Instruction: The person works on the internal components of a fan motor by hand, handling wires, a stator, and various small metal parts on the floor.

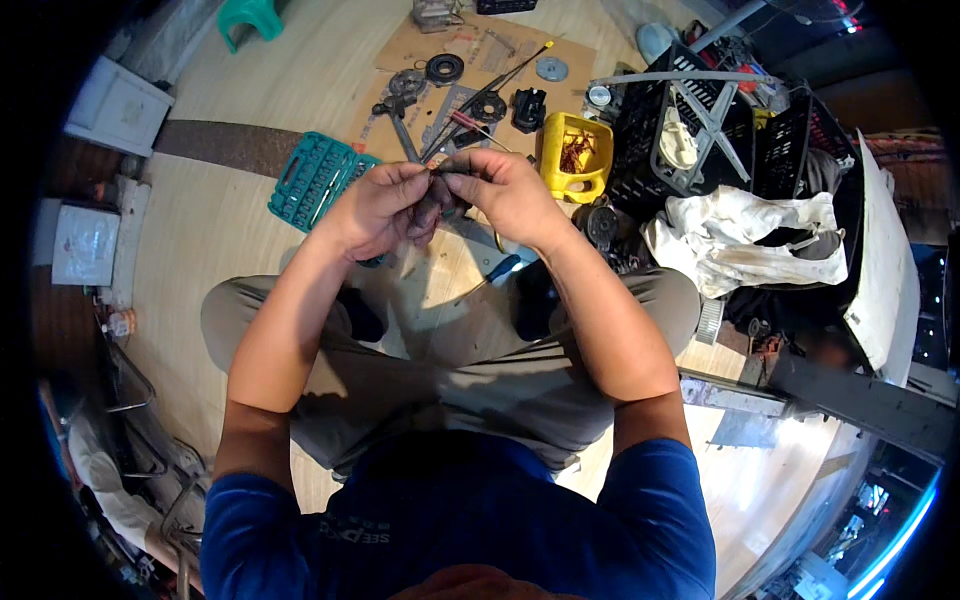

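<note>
In front of my knees, my left hand (384, 212) and my right hand (502, 190) meet with fingertips pinched together. Both are closed around a small dark piece (437, 173), too small and too covered by the fingers to name. Dark smudges mark the fingers. Just beyond them, a hammer (401, 128) lies on a cardboard sheet (395, 62), beside a screwdriver with a red handle (464, 120). To the left, partly behind my left hand, a green socket set case (296, 172) is spread flat. A blue-handled screwdriver (503, 268) rests on the floor nearer my feet.
Round dark metal parts (445, 68) and a black part (529, 110) lie on the cardboard. A cut yellow container (553, 150) holds reddish pieces. Black crates (640, 130) and a white cloth (720, 240) crowd the right. A green stool (250, 18) stands far left.
</note>
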Action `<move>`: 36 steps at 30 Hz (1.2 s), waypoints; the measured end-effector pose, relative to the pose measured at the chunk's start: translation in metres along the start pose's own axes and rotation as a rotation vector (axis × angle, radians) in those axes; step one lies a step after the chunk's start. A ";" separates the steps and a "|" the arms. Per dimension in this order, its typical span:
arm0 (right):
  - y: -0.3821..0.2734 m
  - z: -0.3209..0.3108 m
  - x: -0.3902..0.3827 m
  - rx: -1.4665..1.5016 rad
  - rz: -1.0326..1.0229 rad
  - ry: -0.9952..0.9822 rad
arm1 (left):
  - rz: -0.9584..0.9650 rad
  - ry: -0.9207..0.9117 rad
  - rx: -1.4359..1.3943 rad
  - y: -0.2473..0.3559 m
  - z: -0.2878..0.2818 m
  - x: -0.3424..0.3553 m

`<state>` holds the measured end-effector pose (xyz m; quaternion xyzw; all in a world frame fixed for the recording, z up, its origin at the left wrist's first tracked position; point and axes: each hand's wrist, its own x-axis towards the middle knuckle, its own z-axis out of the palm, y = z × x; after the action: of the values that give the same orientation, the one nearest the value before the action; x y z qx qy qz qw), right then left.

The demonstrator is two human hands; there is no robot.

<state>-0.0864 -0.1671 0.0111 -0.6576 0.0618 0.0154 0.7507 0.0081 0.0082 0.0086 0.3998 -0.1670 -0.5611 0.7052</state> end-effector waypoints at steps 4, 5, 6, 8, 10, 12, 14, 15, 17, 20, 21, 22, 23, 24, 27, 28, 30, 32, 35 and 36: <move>-0.002 0.000 -0.002 0.022 0.033 -0.052 | -0.045 0.194 0.003 0.007 0.005 -0.001; -0.003 0.001 -0.003 -0.037 0.031 -0.064 | -0.026 0.149 0.036 0.005 -0.007 0.000; -0.002 0.004 -0.004 -0.039 0.029 -0.065 | -0.006 0.103 0.067 0.005 -0.011 0.002; 0.002 0.012 -0.006 -0.115 -0.030 0.028 | 0.022 0.131 0.108 0.000 -0.013 0.003; -0.003 0.012 -0.007 -0.221 -0.063 0.074 | 0.051 0.162 0.149 -0.006 -0.011 0.004; -0.004 0.010 -0.005 -0.474 -0.097 0.081 | 0.081 0.251 0.062 -0.015 -0.010 0.008; 0.017 0.004 0.000 -0.469 -0.174 0.117 | 0.081 0.286 0.080 -0.015 -0.004 0.012; 0.018 0.007 0.003 -0.455 -0.248 0.141 | 0.079 0.336 0.097 -0.016 -0.002 0.012; 0.016 0.006 0.003 -0.475 -0.228 0.163 | 0.103 0.364 0.180 -0.019 -0.002 0.012; 0.008 0.012 0.001 -0.494 -0.191 0.182 | 0.132 0.384 0.192 -0.022 0.006 0.007; 0.006 0.012 0.000 -0.499 -0.173 0.190 | 0.068 0.414 0.101 -0.019 0.016 0.005; 0.007 0.012 -0.001 -0.505 -0.176 0.189 | 0.003 0.442 0.011 -0.017 0.021 0.004; 0.010 0.012 0.000 -0.466 -0.169 0.188 | 0.022 0.436 0.017 -0.024 0.014 0.007; 0.011 0.012 0.000 -0.430 -0.166 0.187 | 0.032 0.432 0.015 -0.022 0.015 0.007; 0.012 0.017 -0.003 -0.311 -0.118 0.189 | -0.052 0.463 0.007 -0.022 0.016 0.006; 0.012 0.018 -0.002 -0.221 -0.063 0.173 | -0.043 0.458 0.004 -0.022 0.015 0.005; 0.017 0.017 0.001 -0.118 -0.027 0.140 | -0.052 0.465 0.068 -0.021 0.016 0.005; 0.010 0.018 0.000 0.217 0.119 0.084 | -0.056 0.495 0.064 -0.020 0.022 0.005; 0.004 0.022 -0.002 0.306 0.084 0.060 | -0.004 0.472 0.124 -0.020 0.019 0.002; 0.004 0.023 -0.002 0.308 0.075 0.061 | -0.004 0.470 0.123 -0.023 0.017 0.003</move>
<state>-0.0875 -0.1440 0.0107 -0.5319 0.1108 0.0140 0.8394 -0.0179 -0.0025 0.0011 0.5618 -0.0312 -0.4430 0.6980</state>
